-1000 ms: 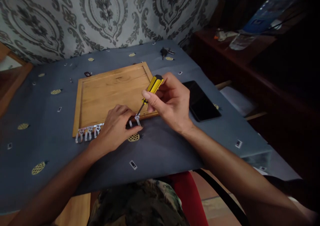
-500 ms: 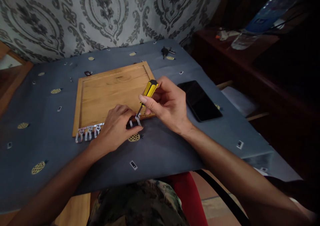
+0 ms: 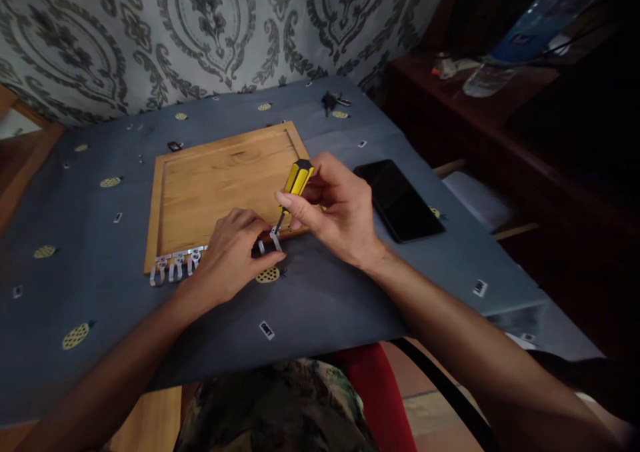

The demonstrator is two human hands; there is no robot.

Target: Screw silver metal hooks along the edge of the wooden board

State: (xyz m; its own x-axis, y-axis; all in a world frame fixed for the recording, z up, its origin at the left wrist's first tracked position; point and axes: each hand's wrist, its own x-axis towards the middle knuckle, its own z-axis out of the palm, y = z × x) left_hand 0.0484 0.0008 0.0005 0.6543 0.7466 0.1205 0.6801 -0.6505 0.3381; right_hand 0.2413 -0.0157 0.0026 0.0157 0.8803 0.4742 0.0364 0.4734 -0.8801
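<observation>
A framed wooden board [image 3: 225,179] lies flat on the table. Along its near edge runs a metal hook rail [image 3: 193,252] with several silver hooks hanging over the side. My left hand [image 3: 231,252] is closed over the middle of the rail, thumb below and fingers on top, hiding part of it. In my right hand [image 3: 340,212] a yellow and black screwdriver [image 3: 298,177] is gripped between thumb and fingers. Its shaft slants down, with the tip at the rightmost visible hook [image 3: 275,239]. Whether a screw sits under the tip is too small to tell.
A black phone [image 3: 397,200] lies right of the board on the blue pineapple-print tablecloth [image 3: 165,345]. Keys [image 3: 330,102] rest at the back, and a small dark item [image 3: 175,147] is by the board's far left corner. A plastic bottle [image 3: 520,42] stands on dark furniture to the right.
The view has shifted very slightly. Both hands keep their places, with the screwdriver's tip still at the same hook.
</observation>
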